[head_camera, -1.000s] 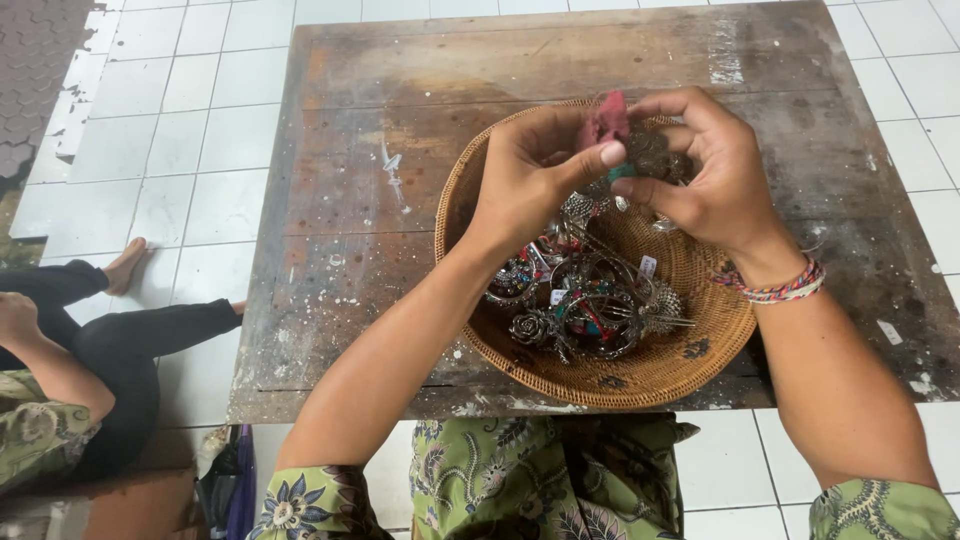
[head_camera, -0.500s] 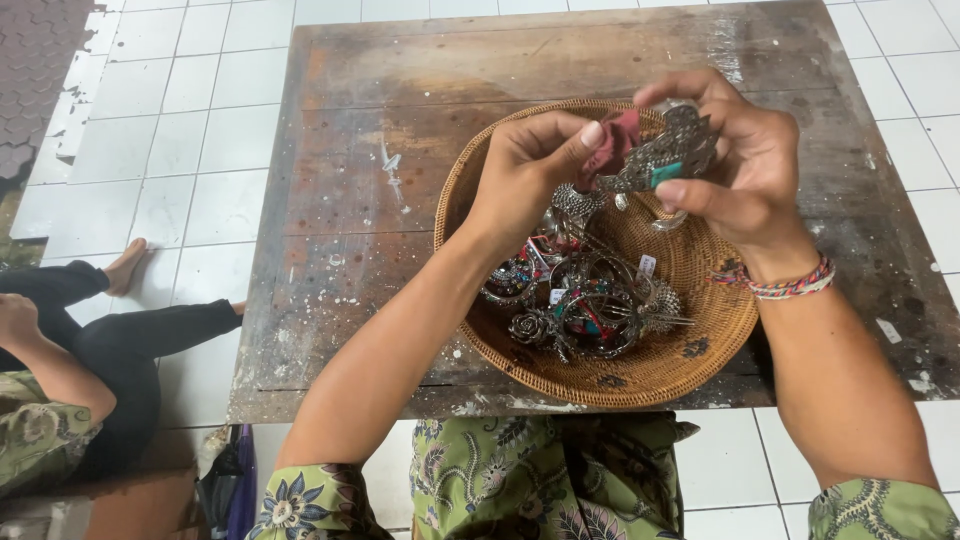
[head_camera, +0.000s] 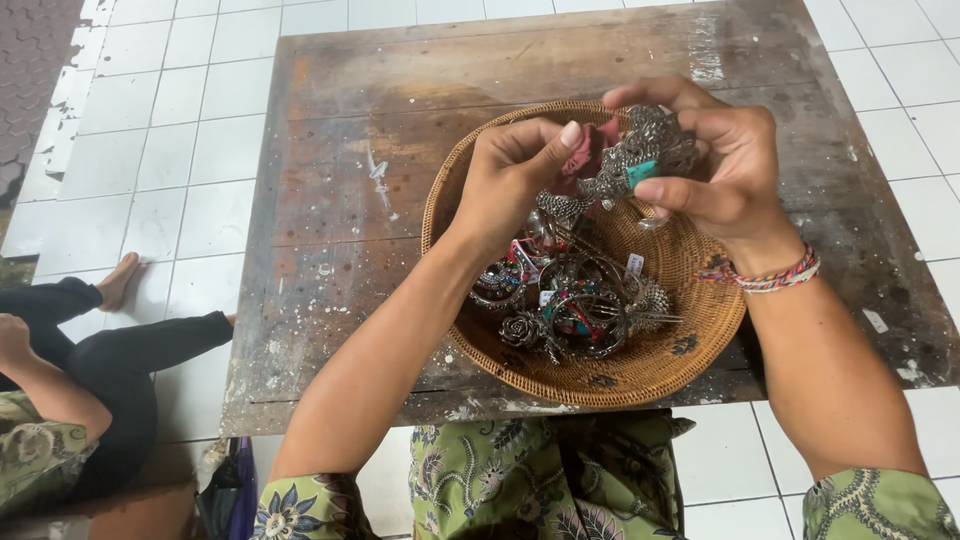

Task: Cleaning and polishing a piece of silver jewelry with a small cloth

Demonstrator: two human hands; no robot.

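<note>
Both hands are raised over a round woven basket (head_camera: pixel 690 330) on a worn wooden table (head_camera: pixel 340 200). My right hand (head_camera: pixel 725 170) grips an ornate silver ornament (head_camera: pixel 645 150) with a small turquoise stone. My left hand (head_camera: pixel 515 175) pinches the same ornament from the left, next to a pink piece (head_camera: pixel 590 150) behind it. In the basket lies a tangled heap of silver jewellery (head_camera: pixel 570 300): bangles, a metal rose, spiky pieces and red and teal bits. A braided bracelet (head_camera: pixel 770 278) circles my right wrist.
The low table stands on a white tiled floor (head_camera: pixel 170 110). Another person sits on the floor at the left, with black trousers (head_camera: pixel 120 350) and a bare foot (head_camera: pixel 118 280). My lap in green patterned cloth (head_camera: pixel 540 480) is under the table's near edge.
Both hands have lifted the silver ornament a little higher above the basket and turned it. The heap in the basket has stayed as it was.
</note>
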